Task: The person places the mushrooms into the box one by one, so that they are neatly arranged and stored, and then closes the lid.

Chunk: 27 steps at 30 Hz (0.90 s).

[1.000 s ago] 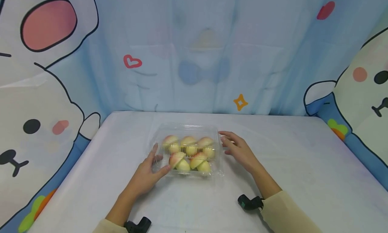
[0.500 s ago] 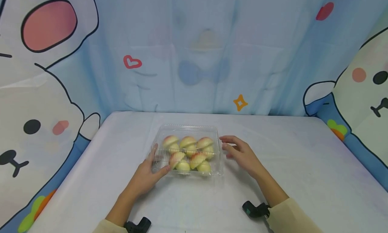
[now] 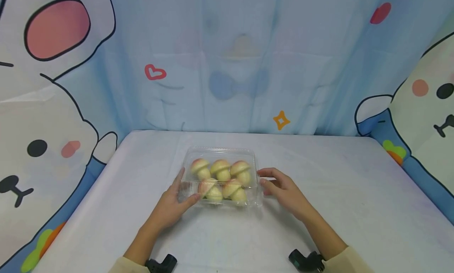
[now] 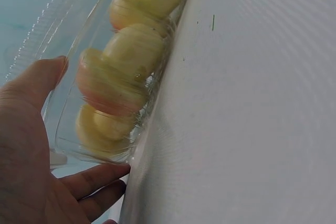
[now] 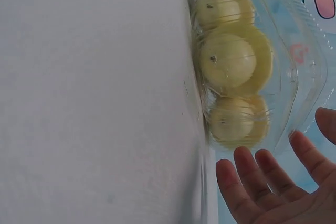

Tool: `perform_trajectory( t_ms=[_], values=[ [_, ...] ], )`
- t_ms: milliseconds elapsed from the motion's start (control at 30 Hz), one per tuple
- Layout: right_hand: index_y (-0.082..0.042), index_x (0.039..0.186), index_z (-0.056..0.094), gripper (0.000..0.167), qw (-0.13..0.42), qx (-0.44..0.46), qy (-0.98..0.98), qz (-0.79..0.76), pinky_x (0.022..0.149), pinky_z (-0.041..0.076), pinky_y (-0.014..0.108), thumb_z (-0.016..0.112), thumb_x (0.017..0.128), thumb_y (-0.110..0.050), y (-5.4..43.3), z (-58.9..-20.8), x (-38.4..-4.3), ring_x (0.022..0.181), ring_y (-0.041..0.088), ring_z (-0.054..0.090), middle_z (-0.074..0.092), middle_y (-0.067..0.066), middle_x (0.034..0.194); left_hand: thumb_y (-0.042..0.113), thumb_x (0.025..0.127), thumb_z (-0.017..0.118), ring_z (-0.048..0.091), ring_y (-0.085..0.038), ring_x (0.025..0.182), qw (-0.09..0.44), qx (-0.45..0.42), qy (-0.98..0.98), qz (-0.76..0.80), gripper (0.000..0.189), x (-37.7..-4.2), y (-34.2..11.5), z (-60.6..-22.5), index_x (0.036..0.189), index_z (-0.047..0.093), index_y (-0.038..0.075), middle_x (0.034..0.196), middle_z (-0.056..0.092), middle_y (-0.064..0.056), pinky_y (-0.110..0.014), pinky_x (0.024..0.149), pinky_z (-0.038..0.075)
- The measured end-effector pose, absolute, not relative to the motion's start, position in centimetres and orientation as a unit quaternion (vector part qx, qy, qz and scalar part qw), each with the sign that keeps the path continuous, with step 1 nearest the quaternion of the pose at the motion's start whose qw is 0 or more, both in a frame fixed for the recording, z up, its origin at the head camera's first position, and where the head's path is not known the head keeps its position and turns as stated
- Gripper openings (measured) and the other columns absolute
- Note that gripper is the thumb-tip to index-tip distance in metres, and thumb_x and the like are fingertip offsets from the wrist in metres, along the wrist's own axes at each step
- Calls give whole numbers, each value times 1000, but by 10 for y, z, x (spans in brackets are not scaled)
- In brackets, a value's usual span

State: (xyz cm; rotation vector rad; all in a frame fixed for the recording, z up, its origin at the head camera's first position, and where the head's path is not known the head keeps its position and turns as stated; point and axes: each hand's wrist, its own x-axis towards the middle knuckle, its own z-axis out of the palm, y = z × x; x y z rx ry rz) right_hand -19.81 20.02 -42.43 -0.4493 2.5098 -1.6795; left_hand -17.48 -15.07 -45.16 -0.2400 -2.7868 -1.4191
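A clear plastic clamshell box (image 3: 253,196) stands on the white table, holding several yellow mushroom-shaped pieces (image 3: 220,168) with reddish tops. Its hinged lid (image 3: 227,150) slants above them, the free front edge over the nearer row. My left hand (image 3: 173,204) steadies the front left corner, thumb across the front and fingers along the left end. In the left wrist view the thumb (image 4: 50,77) overlaps the clear rim. My right hand (image 3: 283,190) is at the box's right end, its fingertips right beside the lid's edge. From the right wrist view, those fingers (image 5: 310,156) are spread and fairly straight.
White cloth covers the table (image 3: 337,178). Behind it hangs a blue curtain (image 3: 312,68) printed with cartoon animals. Black wrist cameras (image 3: 161,263) sit at both cuffs, low over the cloth.
The lid's front edge has come down and toward me over the pieces. My right hand has moved nearer to me alongside it. My left hand and the box's base have stayed put.
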Motion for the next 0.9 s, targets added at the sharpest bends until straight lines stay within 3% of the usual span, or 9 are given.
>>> perform_trajectory(
  t_ms=[333,633,800,900],
  values=[
    [-7,140,56,40,60,-152,811,-561,88,61,34,60,106,-27,199,-420,-181,122,35,65,55,20,147,48,96,70,48,-45,143,-16,-65,-878,-474,99,-174,-150,-447,168,9,20,151,56,-18,-67,112,38],
    [-6,143,53,43,75,-138,812,-562,85,61,35,60,106,-27,200,-423,-178,122,36,64,53,22,148,38,90,79,37,-46,150,-107,-115,-837,-525,113,-177,-174,-437,168,-2,19,159,40,-29,-66,116,33],
    [-8,144,52,44,80,-145,813,-559,84,61,35,62,105,-26,199,-425,-178,121,36,65,52,24,148,28,100,59,36,-49,150,-104,-146,-808,-561,87,-176,-186,-434,168,5,14,157,41,-32,-71,119,24],
    [-10,145,50,47,84,-143,815,-555,84,61,34,64,104,-26,199,-425,-178,117,33,66,52,24,146,22,102,48,40,-49,147,-85,-152,-800,-574,74,-175,-189,-432,166,14,9,155,45,-32,-70,118,25]
  ],
)
